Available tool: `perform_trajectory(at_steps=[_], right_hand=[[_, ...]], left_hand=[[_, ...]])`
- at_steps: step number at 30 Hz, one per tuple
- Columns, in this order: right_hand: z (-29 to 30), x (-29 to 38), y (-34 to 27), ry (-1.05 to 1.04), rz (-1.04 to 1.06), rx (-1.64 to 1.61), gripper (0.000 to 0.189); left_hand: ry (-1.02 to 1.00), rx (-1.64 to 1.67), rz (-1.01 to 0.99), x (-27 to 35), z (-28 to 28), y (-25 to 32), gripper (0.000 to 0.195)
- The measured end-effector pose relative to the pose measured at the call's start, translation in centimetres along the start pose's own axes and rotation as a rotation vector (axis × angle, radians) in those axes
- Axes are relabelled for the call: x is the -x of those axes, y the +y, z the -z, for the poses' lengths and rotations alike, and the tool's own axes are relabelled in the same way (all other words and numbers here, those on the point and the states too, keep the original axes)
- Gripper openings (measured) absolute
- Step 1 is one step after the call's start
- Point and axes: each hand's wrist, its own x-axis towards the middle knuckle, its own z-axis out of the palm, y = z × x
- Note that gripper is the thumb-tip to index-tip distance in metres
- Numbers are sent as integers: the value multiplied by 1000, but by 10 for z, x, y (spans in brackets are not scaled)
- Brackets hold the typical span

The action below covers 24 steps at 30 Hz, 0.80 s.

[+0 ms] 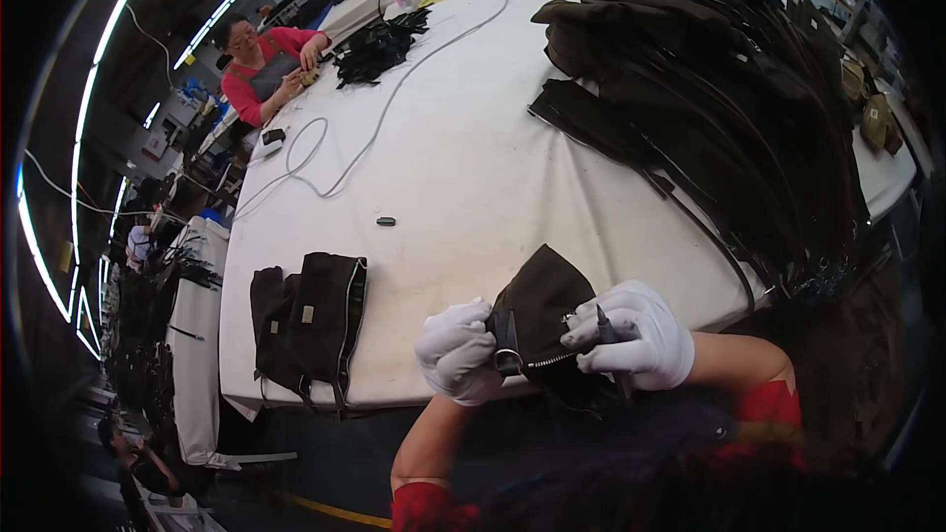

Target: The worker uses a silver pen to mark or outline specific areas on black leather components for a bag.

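Note:
A dark brown fabric bag piece (543, 295) is held up over the table's front edge. It has a metal zipper (554, 360) along its lower side and a black strap with a metal D-ring (508, 360). My left hand (457, 351), in a white glove, grips its left end beside the strap. My right hand (635, 336), also gloved in white, pinches the right side near the zipper. A dark pen-like tool (604, 321) sticks up from between its fingers. The fingertips partly hide the fabric they hold.
The white-covered table (443, 185) carries bag pieces (307, 325) at left and a large pile of dark bags (709, 111) at right. A small dark cap-like object (386, 222) and a grey cable (355, 170) lie between. A co-worker (266, 74) sits beyond black strips (380, 44).

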Motion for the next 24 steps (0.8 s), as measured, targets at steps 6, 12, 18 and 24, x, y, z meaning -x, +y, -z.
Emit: perform_trajectory(at_steps=[6, 12, 18, 24], right_hand=[[-2, 8, 1, -53, 36, 212, 29], [-50, 47, -2, 110, -926, -55, 30], [-39, 42, 37, 247, -952, -170, 18], [17, -10, 64, 261, -851, -164, 22]], left_hand=[[-54, -87, -136, -4, 11, -3, 20], [679, -11, 354, -22, 11, 0, 32], [109, -435, 434, -29, 35, 62, 48], [-1029, -178, 746, -64, 42, 93, 22]])
